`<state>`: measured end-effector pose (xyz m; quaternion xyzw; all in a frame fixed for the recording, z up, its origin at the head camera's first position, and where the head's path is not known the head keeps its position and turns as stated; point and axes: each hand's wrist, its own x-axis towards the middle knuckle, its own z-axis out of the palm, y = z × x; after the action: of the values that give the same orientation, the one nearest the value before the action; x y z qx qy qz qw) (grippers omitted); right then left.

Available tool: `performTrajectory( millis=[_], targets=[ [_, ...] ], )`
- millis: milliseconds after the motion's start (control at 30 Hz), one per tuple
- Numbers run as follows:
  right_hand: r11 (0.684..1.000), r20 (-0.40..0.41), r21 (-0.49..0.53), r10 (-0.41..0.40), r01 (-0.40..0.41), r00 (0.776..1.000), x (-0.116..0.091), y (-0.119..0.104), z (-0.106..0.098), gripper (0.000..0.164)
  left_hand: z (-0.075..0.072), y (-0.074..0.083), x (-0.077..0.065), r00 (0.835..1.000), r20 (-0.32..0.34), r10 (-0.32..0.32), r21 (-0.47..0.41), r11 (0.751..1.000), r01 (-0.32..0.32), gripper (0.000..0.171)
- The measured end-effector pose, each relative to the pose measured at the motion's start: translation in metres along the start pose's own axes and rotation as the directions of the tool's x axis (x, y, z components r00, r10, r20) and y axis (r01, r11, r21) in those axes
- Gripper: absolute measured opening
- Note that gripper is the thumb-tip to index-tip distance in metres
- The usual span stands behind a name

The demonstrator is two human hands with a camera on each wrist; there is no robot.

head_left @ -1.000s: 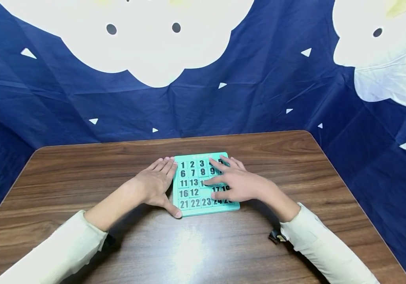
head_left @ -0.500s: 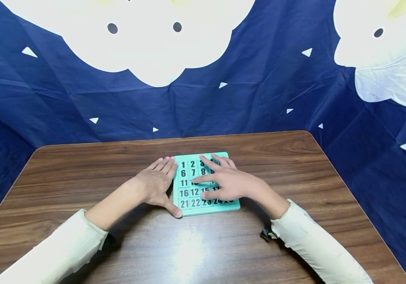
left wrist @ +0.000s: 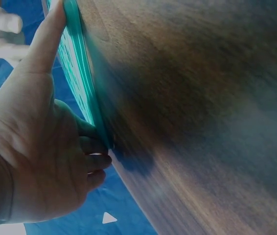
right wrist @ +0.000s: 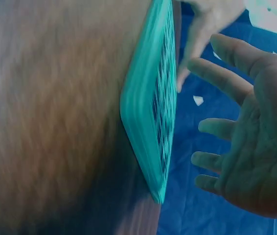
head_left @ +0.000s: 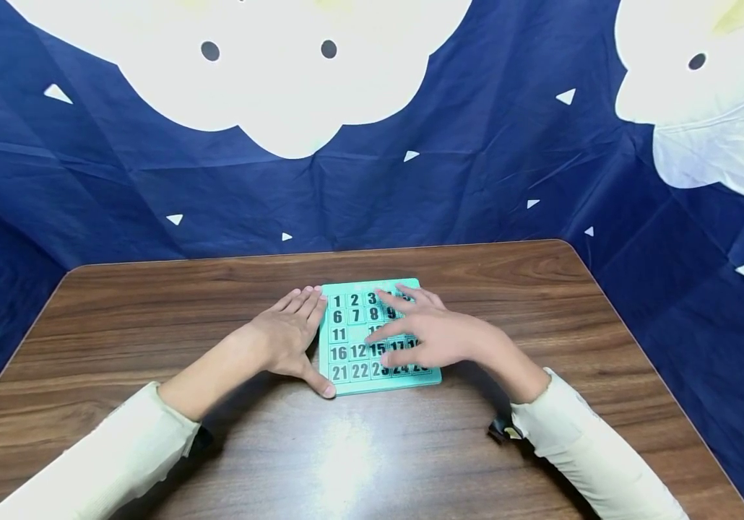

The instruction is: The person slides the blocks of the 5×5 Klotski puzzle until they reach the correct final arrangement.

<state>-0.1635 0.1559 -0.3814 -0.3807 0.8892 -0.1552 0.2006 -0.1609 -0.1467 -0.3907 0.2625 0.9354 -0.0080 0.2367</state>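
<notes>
A teal sliding number puzzle [head_left: 356,325] lies flat on the table, its black-numbered tiles in rows. The gap in its tiles shows right of the 11 and below the 7. My left hand [head_left: 284,342] rests along the puzzle's left side with fingers straight, the thumb at the near left corner. In the left wrist view, the left thumb [left wrist: 43,41] lies along the teal edge. Over the puzzle's right half, my right hand [head_left: 440,336] spreads its fingers and hides several tiles. In the right wrist view, the right fingers [right wrist: 221,81] look apart from the tiles.
The puzzle sits on a brown wood-grain table [head_left: 170,310] with a bright glare spot near the front. Behind it hangs a dark blue cloth [head_left: 229,188] with white cloud shapes and small triangles. A black strap [head_left: 500,431] shows under the right sleeve.
The 15 tile has slid down beside the 12, then the 13 tile has slid right, so the gap moved. My right hand went left and came back partway. The left hand stays put.
</notes>
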Motion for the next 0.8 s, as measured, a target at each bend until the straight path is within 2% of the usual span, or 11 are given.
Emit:
performTrajectory(
  millis=[100,167,433,567,667,800],
  targets=[
    [1.0,0.042,-0.004,-0.026,0.026,0.999,0.005,-0.006,0.006,0.046,0.0,-0.001,-0.001,1.0,0.004,-0.002,0.002,1.0,0.002,0.164],
    [1.0,0.053,-0.027,-0.014,0.016,0.998,0.008,-0.008,0.008,0.047,0.0,-0.002,-0.002,1.0,0.007,-0.002,0.005,1.0,0.002,0.164],
    [0.997,0.023,-0.048,0.053,-0.052,0.998,0.012,-0.004,0.004,0.059,-0.002,-0.003,-0.003,1.0,0.025,-0.018,0.008,1.0,0.018,0.164],
    [0.998,-0.041,-0.015,0.067,-0.068,0.997,-0.003,0.007,-0.004,0.061,-0.002,-0.003,-0.001,1.0,0.016,-0.009,0.012,1.0,0.009,0.164],
    [0.996,-0.088,0.018,0.083,-0.082,0.993,-0.022,0.016,-0.009,0.053,-0.002,-0.002,-0.001,1.0,0.013,-0.002,0.014,1.0,0.002,0.164],
    [0.994,-0.109,0.04,0.107,-0.103,0.988,-0.048,0.027,-0.009,0.042,-0.002,0.001,0.0,1.0,0.018,0.001,0.02,1.0,-0.001,0.164]
  ],
)
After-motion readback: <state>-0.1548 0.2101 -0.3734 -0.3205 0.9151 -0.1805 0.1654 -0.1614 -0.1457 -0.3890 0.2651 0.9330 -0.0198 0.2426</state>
